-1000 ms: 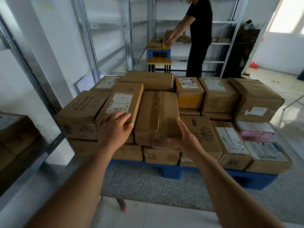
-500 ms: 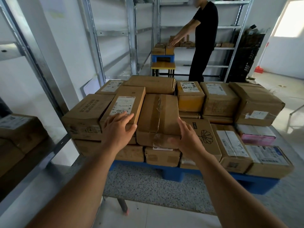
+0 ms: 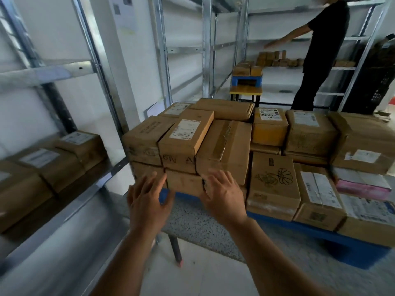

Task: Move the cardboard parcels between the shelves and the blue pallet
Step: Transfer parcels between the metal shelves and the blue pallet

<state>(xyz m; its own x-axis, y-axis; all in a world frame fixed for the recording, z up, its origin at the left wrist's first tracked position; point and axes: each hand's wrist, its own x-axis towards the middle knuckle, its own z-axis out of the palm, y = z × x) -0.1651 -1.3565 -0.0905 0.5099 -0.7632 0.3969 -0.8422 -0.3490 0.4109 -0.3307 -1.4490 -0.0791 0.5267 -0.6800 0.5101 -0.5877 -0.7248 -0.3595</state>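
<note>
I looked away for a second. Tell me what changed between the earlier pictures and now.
Both hands dropped from the top tier of parcels. The left hand and right hand now hover open on either side of a small bottom-tier parcel, gripping nothing. The view came closer and turned left, and the person in black now reaches toward a higher shelf. The parcels on the blue pallet stayed put.

You are looking at two hands, left (image 3: 147,201) and right (image 3: 224,194), one blue pallet (image 3: 352,251) carrying roughly eighteen cardboard parcels (image 3: 226,150), three more parcels (image 3: 57,165) on the left shelf, and one person (image 3: 320,45).
</note>
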